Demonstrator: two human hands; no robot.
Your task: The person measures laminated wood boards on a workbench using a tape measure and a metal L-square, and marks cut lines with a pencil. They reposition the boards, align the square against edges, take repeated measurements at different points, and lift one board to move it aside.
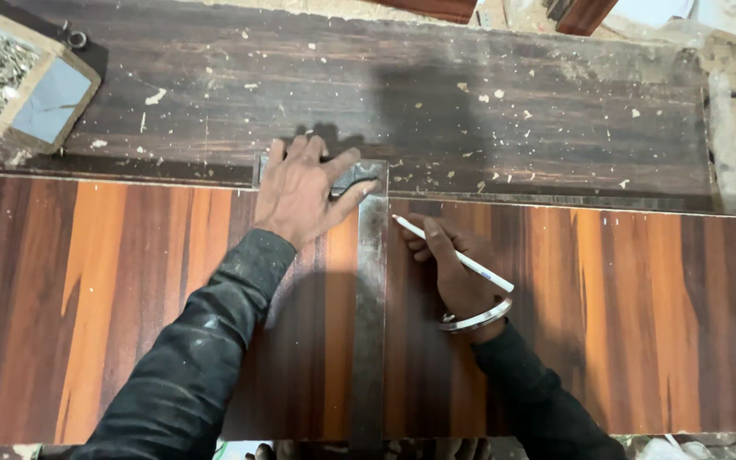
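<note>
Left hand, fingers spread flat, presses the metal try square onto the striped laminate board on the worktop. Right hand fingers pinch a white pencil, tip touching the board just beside the square's blade. Screw box far left.

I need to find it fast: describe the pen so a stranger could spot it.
Start at the long striped brown-and-orange board across the bench. A metal square lies over its middle, pressed by the left hand. Just right of its blade, the right hand holds the pen: thin, white, slanted.
</note>
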